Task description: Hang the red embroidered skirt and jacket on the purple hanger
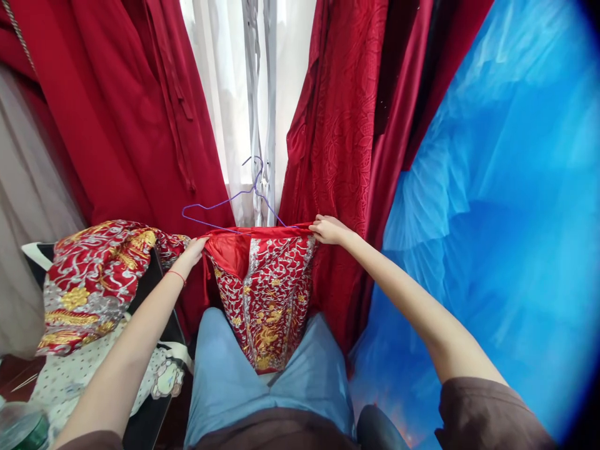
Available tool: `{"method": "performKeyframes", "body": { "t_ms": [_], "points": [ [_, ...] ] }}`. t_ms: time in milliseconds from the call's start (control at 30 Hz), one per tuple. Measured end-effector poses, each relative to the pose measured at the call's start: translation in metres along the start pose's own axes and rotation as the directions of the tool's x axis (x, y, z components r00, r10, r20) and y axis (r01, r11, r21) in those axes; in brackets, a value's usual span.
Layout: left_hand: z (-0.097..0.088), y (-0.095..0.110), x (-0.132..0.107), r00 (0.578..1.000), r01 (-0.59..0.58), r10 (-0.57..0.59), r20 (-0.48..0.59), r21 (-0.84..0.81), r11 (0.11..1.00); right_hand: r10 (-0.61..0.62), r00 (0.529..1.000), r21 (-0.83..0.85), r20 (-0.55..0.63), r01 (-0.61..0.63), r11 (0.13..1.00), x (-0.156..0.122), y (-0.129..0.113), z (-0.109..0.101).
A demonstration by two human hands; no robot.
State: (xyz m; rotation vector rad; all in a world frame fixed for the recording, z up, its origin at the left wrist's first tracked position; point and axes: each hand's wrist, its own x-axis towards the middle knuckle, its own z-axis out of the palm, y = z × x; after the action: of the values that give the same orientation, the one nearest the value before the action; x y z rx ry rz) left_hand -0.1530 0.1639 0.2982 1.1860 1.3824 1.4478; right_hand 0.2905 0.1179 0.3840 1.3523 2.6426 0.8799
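A red skirt (276, 281) with silver and gold embroidery hangs in front of my knees, its plain red waistband stretched between my hands. My left hand (193, 251) is closed on the left end of the waistband. At the right end, my right hand (327, 229) pinches the band between thumb and fingers. A purple wire hanger (220, 205) stands up behind the waistband, its hook at the top; its lower part is hidden by the cloth. Red lining shows at the skirt's upper left.
A matching embroidered red garment (98, 275) lies over a black chair on the left, above a dotted white cloth bag (65, 375). Long red garments (135, 112) and sheer white curtains hang ahead. A blue tulle dress (506, 206) fills the right side. A plastic container (23, 428) is at lower left.
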Motion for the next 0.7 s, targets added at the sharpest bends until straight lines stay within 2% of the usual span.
{"method": "performKeyframes", "body": {
  "t_ms": [67,133,167,233,267,367,400,433,500,600,667,700],
  "points": [
    [0.005,0.003,0.004,1.0,-0.005,0.005,0.013,0.008,1.0,0.026,0.999,-0.013,0.021,-0.026,1.0,-0.005,-0.001,-0.003],
    [0.007,0.01,0.007,0.992,-0.009,0.0,0.13,0.072,0.997,0.063,0.995,-0.037,0.078,-0.061,0.997,-0.008,-0.005,-0.008],
    [0.007,0.014,0.006,0.975,-0.02,-0.008,0.222,0.122,0.992,0.081,0.989,-0.049,0.12,-0.076,0.996,-0.009,-0.01,-0.011],
    [0.004,0.023,0.0,0.912,-0.063,-0.037,0.408,0.229,0.971,0.11,0.968,-0.054,0.225,-0.101,0.993,-0.01,-0.023,-0.016],
    [0.002,0.028,-0.006,0.887,-0.082,-0.06,0.457,0.283,0.956,0.115,0.955,-0.041,0.272,-0.108,0.993,-0.01,-0.031,-0.018],
    [-0.004,0.04,-0.023,0.859,-0.078,-0.163,0.485,0.44,0.895,0.077,0.93,0.013,0.359,-0.087,0.996,-0.009,-0.058,-0.02],
    [-0.006,0.043,-0.028,0.835,-0.064,-0.222,0.503,0.49,0.869,0.047,0.928,0.031,0.37,-0.063,0.997,-0.007,-0.067,-0.021],
    [-0.009,0.046,-0.032,0.794,-0.049,-0.292,0.533,0.536,0.843,0.01,0.927,0.053,0.375,-0.032,0.998,-0.006,-0.075,-0.023],
    [-0.017,0.049,-0.037,0.667,-0.024,-0.447,0.597,0.617,0.787,-0.07,0.928,0.112,0.367,0.031,0.993,0.0,-0.09,-0.027],
    [-0.028,0.049,-0.041,0.502,0.019,-0.643,0.578,0.736,0.676,-0.139,0.94,0.163,0.311,0.092,0.982,0.013,-0.106,-0.035],
    [-0.03,0.046,-0.045,0.447,0.038,-0.741,0.501,0.817,0.575,-0.138,0.954,0.13,0.266,0.107,0.986,0.022,-0.112,-0.04],
    [-0.029,0.044,-0.047,0.448,0.041,-0.775,0.445,0.856,0.516,-0.136,0.96,0.104,0.244,0.113,0.988,0.025,-0.114,-0.042]
  ]
}}
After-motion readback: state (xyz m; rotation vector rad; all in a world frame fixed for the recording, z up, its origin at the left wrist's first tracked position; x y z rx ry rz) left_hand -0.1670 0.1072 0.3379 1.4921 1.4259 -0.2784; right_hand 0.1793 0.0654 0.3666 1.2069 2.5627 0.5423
